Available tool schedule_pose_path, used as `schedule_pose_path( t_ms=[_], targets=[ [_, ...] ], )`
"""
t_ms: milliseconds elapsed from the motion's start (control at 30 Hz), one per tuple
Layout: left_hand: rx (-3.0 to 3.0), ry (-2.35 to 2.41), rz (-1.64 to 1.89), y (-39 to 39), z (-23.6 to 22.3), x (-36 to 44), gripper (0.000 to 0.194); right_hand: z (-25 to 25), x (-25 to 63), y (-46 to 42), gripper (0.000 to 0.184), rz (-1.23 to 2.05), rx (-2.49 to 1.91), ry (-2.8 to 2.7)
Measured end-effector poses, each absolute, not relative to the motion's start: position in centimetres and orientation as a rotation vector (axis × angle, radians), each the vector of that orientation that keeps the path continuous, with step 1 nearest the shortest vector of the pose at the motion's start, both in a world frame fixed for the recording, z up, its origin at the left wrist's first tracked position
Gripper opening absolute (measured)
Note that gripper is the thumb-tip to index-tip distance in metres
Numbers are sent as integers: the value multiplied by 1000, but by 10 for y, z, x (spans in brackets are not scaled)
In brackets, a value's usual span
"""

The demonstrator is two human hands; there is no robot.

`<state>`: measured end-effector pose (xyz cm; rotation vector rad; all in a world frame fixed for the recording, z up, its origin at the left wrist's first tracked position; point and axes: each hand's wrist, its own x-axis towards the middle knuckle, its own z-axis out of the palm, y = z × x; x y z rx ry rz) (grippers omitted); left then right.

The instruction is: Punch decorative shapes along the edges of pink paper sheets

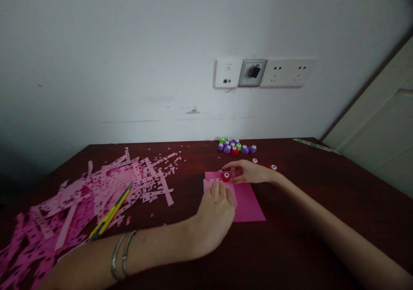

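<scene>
My left hand (217, 208), with two metal bangles on its wrist, has its fingers bent down onto a light pink sheet of paper (231, 192). That sheet lies over a larger, darker pink sheet (248, 206) on the table. A small red craft punch (226, 177) with a white top sits at the upper edge of the light sheet. My right hand (245, 171) curls its thumb and fingers around the punch from the right. A row of punched marks shows near the sheet's top edge; my left fingertips are partly hidden.
Purple, green and red punches (234, 146) cluster by the wall, with two red ones (273, 168) behind my right wrist. Pink paper scraps (74, 204) heap at left, a yellow cutter (111, 212) on them. A ruler-like strip (316, 146) lies at the back right. Sockets (287, 72) are on the wall.
</scene>
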<state>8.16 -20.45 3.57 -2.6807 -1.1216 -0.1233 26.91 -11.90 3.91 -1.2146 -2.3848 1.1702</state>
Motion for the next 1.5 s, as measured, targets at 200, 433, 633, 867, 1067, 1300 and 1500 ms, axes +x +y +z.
schedule_pose_path(
  t_ms=[200,433,633,867,1067,1300,1500],
  targets=[
    [-2596,-1171,-49,-224,15,87,49,32,266,-119,38,983,-1162,-2448],
    [-2653,-1237,-70,-224,13,86,57,31,267,-118,29,925,-1180,-2432],
    [-2679,-1277,-39,-224,14,87,57,27,272,-113,30,871,-1204,-2412],
    [-2681,-1253,-24,-223,16,86,56,33,276,-113,29,889,-1306,-2378],
    [-2692,-1234,-35,-222,18,85,57,37,287,-110,30,838,-1365,-2441],
    [-2702,-1227,-40,-222,19,83,59,37,287,-109,27,748,-1397,-2502],
    [-2774,-1224,-48,-222,24,82,61,52,305,-117,28,492,-1479,-2493]
  ],
)
